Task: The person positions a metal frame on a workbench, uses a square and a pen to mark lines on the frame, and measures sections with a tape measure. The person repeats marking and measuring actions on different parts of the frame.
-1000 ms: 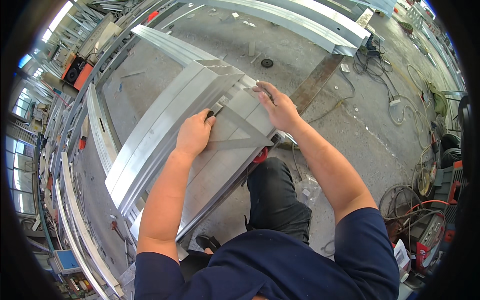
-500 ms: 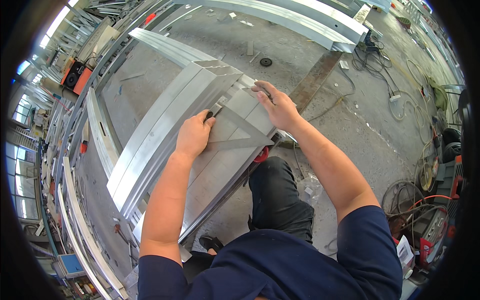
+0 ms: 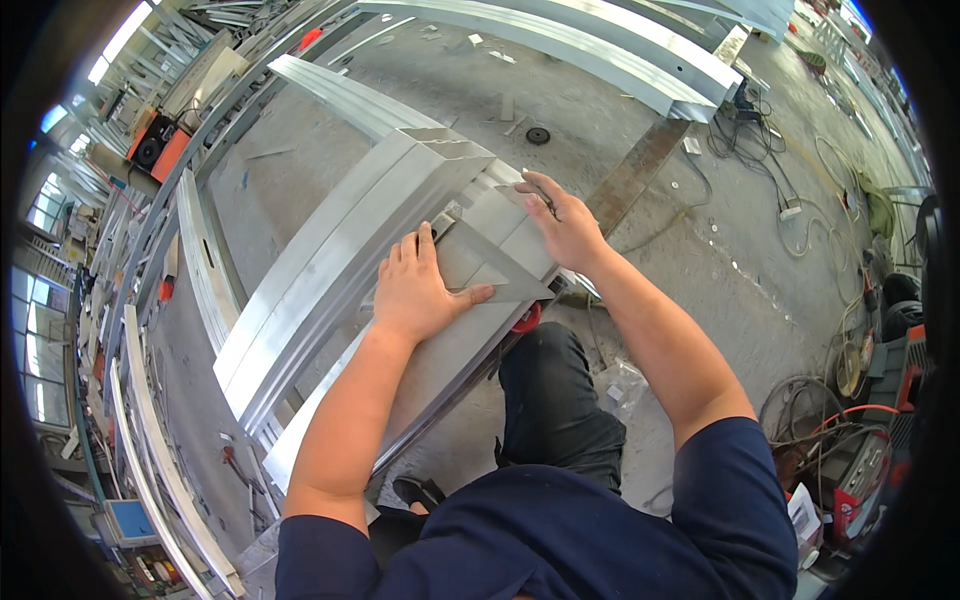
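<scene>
My left hand (image 3: 420,290) lies flat with its fingers spread, across a metal triangle square (image 3: 508,262) and the flat silver metal profile (image 3: 425,375) under it. A small dark piece shows by my left fingertips, too small to name. My right hand (image 3: 570,225) rests at the far end of the profile. Its fingers lie bent along the edge with the thumb apart; nothing I can name is in it. The square's pointed corner reaches the profile's near right edge, above a red round thing (image 3: 527,318) by my knee.
A wide silver profile (image 3: 320,255) stands close on the left, along the flat one. Long metal beams (image 3: 600,50) lie at the back. Cables (image 3: 745,135) and power tools (image 3: 870,460) lie on the right. A black disc (image 3: 538,135) is on the floor.
My left hand has opened from a closed grip at the square's left side and now lies spread over square and profile. My right hand has stayed at nearly the same spot.
</scene>
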A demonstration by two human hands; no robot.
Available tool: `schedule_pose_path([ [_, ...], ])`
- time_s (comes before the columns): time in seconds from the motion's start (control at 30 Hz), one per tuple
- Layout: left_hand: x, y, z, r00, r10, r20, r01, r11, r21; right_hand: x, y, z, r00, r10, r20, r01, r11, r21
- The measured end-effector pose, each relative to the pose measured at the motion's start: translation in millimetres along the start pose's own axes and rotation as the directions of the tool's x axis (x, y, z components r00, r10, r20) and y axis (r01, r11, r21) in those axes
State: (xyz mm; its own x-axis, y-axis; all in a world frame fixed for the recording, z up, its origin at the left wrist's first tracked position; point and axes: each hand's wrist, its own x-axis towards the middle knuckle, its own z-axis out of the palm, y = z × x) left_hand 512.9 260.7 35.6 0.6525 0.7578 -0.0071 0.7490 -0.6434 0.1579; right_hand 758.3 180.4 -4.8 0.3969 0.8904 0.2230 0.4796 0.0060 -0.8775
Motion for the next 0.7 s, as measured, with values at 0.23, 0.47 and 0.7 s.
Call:
schedule_pose_path([
  [0.23, 0.6, 3.3, -9.4, 1.000, -0.016, 0.013, 0.017, 0.998, -0.057, 14.4, -40.9, -8.5, 0.989, -0.146, 0.016, 0.147, 0.983, -0.106],
  [0.47, 1.1, -0.2, -1.7, 0.999, 0.005, -0.048, -0.006, 1.000, -0.027, 24.4, -46.2, 15.2, 0.970, -0.127, 0.208, 0.160, 0.976, -0.151],
  [0.7, 2.9, -2.6, 4.1, 0.999, -0.007, -0.041, 0.006, 1.000, -0.017, 1.6, -46.3, -10.9, 0.875, -0.335, 0.350, 0.442, 0.848, -0.292],
])
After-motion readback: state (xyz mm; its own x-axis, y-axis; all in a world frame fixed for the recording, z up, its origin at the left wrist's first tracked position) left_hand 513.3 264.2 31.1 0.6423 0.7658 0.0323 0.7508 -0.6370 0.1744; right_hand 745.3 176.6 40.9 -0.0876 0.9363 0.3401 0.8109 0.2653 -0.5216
